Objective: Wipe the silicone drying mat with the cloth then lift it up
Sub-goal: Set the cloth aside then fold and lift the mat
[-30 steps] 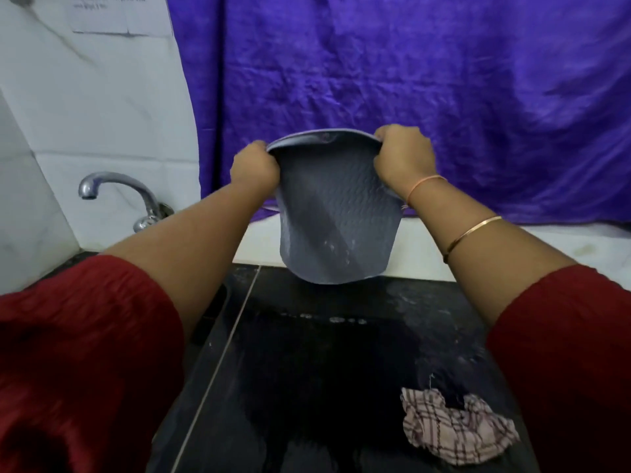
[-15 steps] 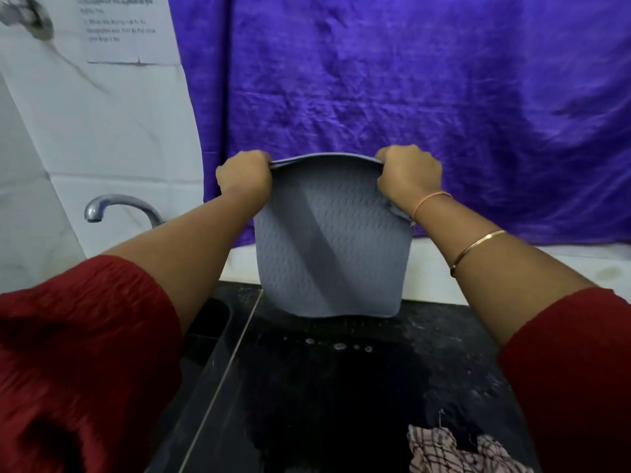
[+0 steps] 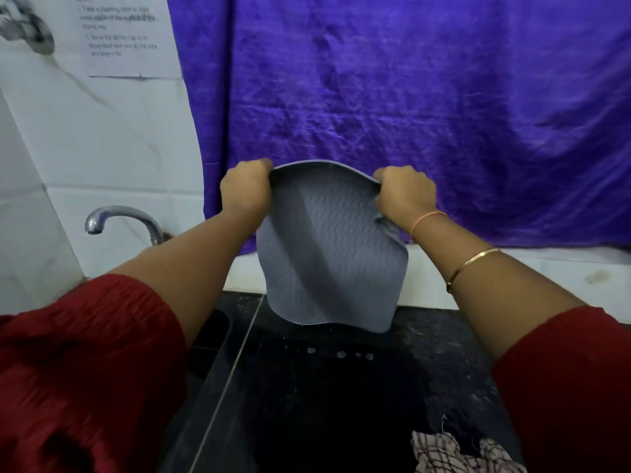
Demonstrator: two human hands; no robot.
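Note:
The grey silicone drying mat (image 3: 327, 261) hangs in the air above the black counter (image 3: 341, 397), its ribbed face towards me and its top edge bowed. My left hand (image 3: 246, 187) grips its upper left corner. My right hand (image 3: 406, 194) grips its upper right corner. The mat's lower edge floats a little above the counter. The checked cloth (image 3: 457, 454) lies crumpled on the counter at the bottom right, touched by neither hand.
A chrome tap (image 3: 119, 218) stands at the left over the sink (image 3: 205, 336). A purple curtain (image 3: 409, 97) covers the wall behind. A printed sheet (image 3: 126, 35) is stuck on the white tiles. Water drops (image 3: 341, 354) sit on the counter.
Both hands have kept their grip on the mat's top corners. The mat has flattened out and hangs a bit lower in view as the camera tilted upwards.

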